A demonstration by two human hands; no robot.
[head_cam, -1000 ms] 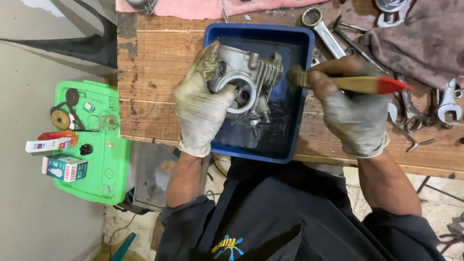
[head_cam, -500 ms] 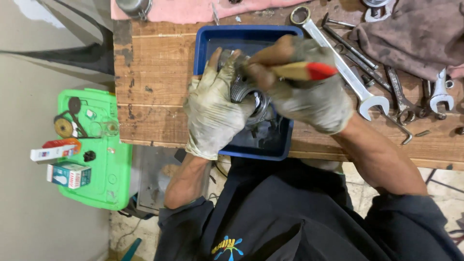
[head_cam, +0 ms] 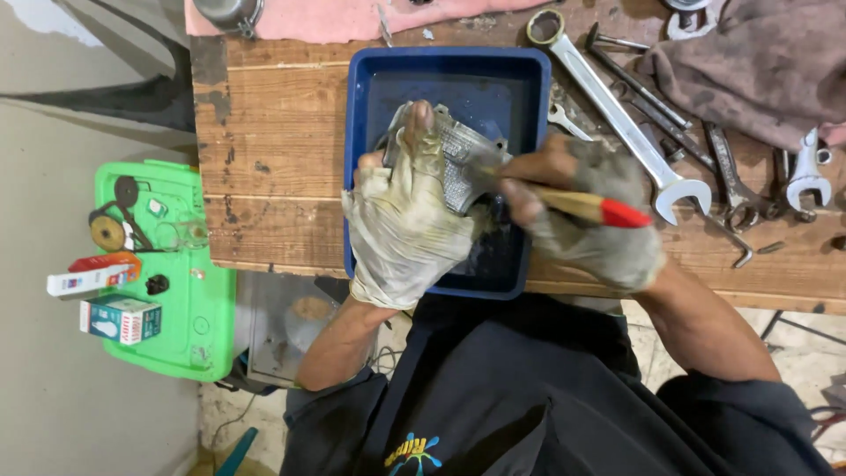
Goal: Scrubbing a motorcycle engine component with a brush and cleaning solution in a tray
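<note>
A grey metal engine part sits over the middle of the blue tray, held up off the tray's dark, wet floor. The left hand, in a dirty pale glove with open fingertips, wraps over the part from the tray's near-left side, fingers curled tight around its body. The right hand, gloved the same way, pinches a wooden-handled brush with a red end; its fingers close firmly on the handle, and the bristle end lies against the part, at the tray's right side. The tray rests on a worn wooden bench. Just right of the tray lies a large silver spanner, running diagonally away from the tray's far corner, with several smaller wrenches scattered further right. Beyond those, a brownish rag is heaped up. Behind the tray, at the bench's far edge, lies a pink cloth. Left of the tray, past the bench edge and lower down, a green plastic lid carries small boxes and bits.
</note>
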